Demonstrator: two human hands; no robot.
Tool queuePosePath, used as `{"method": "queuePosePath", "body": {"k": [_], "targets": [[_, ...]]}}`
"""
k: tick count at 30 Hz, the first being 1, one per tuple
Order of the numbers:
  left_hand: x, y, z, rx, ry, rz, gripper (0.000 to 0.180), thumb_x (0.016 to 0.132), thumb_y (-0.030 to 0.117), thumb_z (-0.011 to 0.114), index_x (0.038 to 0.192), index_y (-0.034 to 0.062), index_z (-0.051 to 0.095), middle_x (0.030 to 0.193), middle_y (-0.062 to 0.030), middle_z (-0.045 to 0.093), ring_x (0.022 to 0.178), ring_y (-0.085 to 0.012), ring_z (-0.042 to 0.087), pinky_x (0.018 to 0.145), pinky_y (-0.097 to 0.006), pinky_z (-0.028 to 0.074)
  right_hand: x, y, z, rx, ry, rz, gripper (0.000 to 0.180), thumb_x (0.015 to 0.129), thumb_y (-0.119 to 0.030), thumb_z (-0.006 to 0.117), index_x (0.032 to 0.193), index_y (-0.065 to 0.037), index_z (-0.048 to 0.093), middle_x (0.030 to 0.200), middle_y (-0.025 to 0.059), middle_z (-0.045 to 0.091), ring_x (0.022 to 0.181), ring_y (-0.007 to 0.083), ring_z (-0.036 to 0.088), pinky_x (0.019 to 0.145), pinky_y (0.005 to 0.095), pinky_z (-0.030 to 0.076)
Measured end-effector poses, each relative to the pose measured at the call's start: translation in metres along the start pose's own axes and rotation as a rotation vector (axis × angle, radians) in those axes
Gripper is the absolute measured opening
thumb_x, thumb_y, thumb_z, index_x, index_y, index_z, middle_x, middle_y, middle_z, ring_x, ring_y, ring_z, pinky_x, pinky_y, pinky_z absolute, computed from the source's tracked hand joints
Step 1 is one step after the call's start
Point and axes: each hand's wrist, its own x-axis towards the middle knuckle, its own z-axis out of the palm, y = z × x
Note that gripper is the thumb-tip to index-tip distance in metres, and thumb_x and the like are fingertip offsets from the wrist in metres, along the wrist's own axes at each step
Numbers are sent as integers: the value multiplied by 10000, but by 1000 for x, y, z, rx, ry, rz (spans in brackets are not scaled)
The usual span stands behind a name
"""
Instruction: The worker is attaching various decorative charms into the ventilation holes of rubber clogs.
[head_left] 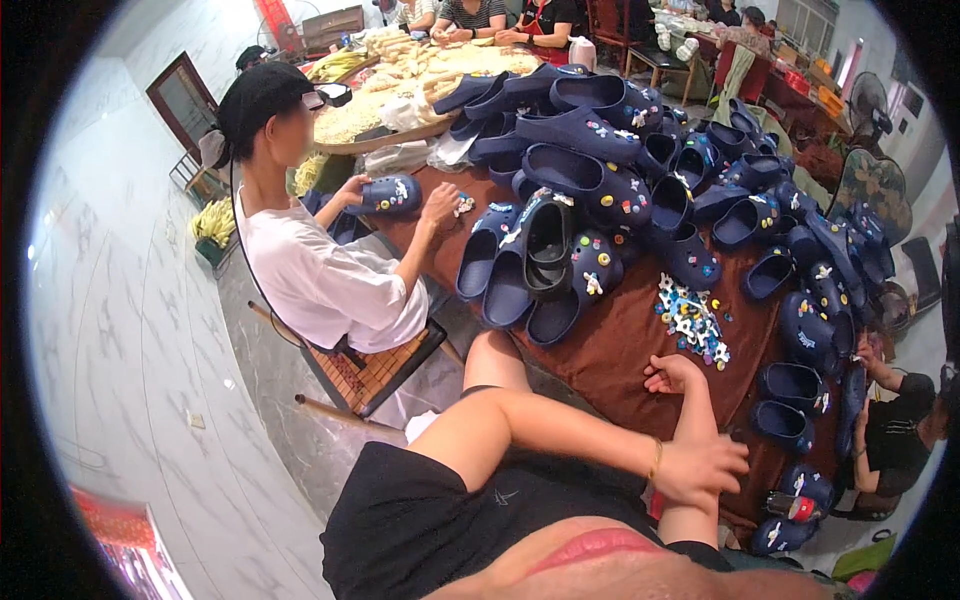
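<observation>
The fingers of the right hand (672, 375) are loosely curled, palm turned up, with nothing in them. The fingers of the left hand (706, 470) are partly spread and empty, lying across the right forearm below a thin bracelet (656, 460).

Just beyond the right fingers is a heap of small charms (692, 320), white, blue, yellow and black, on the brown cloth (610, 355) over the table (745, 335). Farther out and to their left, navy clogs (575, 170) are piled high, many studded with charms; a black clog (548, 245) leans among them. More clogs run down the right side of the fingers, some with white charms like lettering, too small to read. Near those on the right lies a dark bottle (795, 507) with a red label. A small pale mark shows on the wearer's black shirt (500, 497), and white print on the dark shirt of a co-worker (895, 435) far to the right.

Well left of the fingers, another co-worker (325, 275) in a white top holds a navy clog, on a chair with a woven seat (375, 372). Around lie grey floor (290, 440) and white marbled walls (130, 300); farthest off, a second table bears pale yellow pieces (385, 95).
</observation>
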Motion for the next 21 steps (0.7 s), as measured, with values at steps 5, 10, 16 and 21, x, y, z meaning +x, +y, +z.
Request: {"method": "queuePosePath", "body": {"k": [5, 10, 16, 21], "targets": [[17, 16, 0, -93, -50, 29, 514, 750, 449, 526, 1089, 64, 487, 1214, -206, 367, 1199, -408, 248, 955, -573, 188, 13, -7, -11, -51, -35, 57, 347, 874, -350, 438, 898, -22, 550, 767, 138, 625, 608, 188, 606, 486, 244, 461], [-6, -23, -11, 253, 6, -152, 514, 709, 472, 562, 1051, 90, 530, 1221, -193, 369, 1207, -398, 239, 955, -591, 152, 13, -10, -6, -28, -48, 98, 353, 869, -374, 434, 892, -45, 560, 757, 110, 628, 619, 178, 604, 521, 239, 459], [14, 27, -12, 8, -103, -55, 531, 764, 488, 487, 1104, 81, 501, 1245, -212, 354, 1232, -403, 207, 961, -601, 114, 6, 0, -3, -30, 17, 89, 338, 836, -354, 501, 842, -29, 590, 702, 110, 626, 523, 147, 592, 426, 223, 455], [15, 25, -5, 70, 6, 156, 468, 770, 461, 484, 1098, 129, 514, 1215, -186, 393, 1190, -388, 280, 931, -603, 149, 16, 2, -7, 61, -15, 72, 343, 833, -349, 510, 836, -12, 576, 678, 123, 617, 481, 177, 585, 366, 231, 439]]}}
